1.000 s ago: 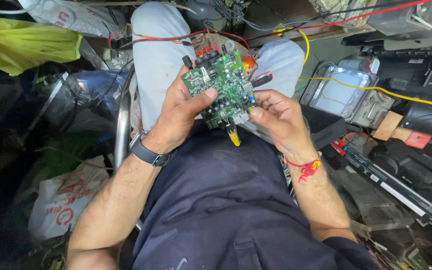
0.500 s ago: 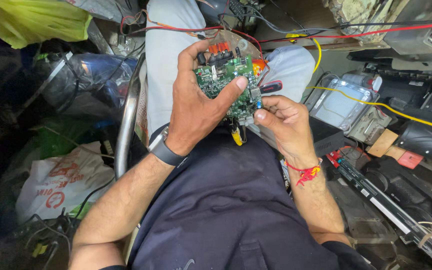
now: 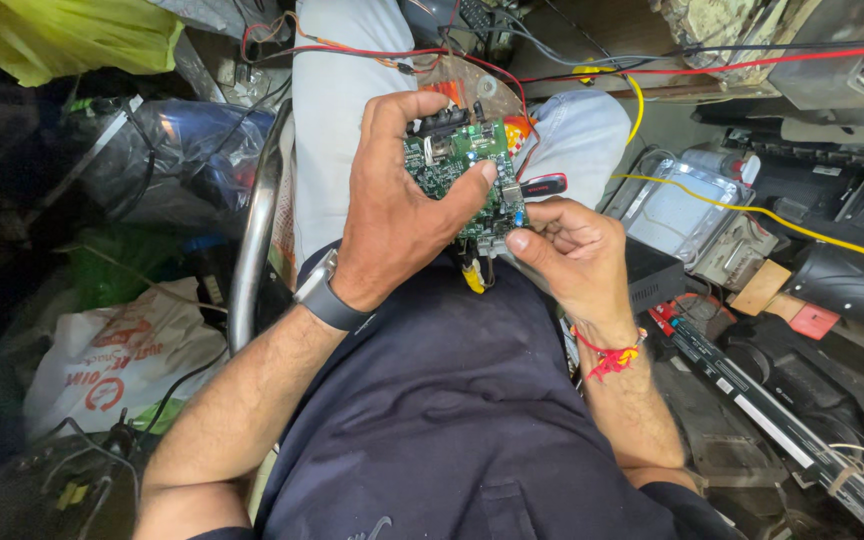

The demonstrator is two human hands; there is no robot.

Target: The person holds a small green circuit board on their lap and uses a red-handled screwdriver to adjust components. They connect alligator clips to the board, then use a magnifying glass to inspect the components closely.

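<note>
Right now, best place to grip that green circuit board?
By its bare edges, not the face. The green circuit board is crowded with components, wires off its top. The left hand wraps it from the left; the right hand pinches the lower right corner.

An electronics repair workshop is suggested, cramped and cluttered. Red wires (image 3: 772, 58) and a yellow cable (image 3: 752, 210) are strung across from twelve to three o'clock. Opened black device casings (image 3: 852, 280) and a metal-cased module (image 3: 682, 215) are piled at three o'clock. Plastic bags (image 3: 102, 350) are heaped at nine o'clock, and a green circuit board (image 3: 452, 170) is held at the centre.
</note>
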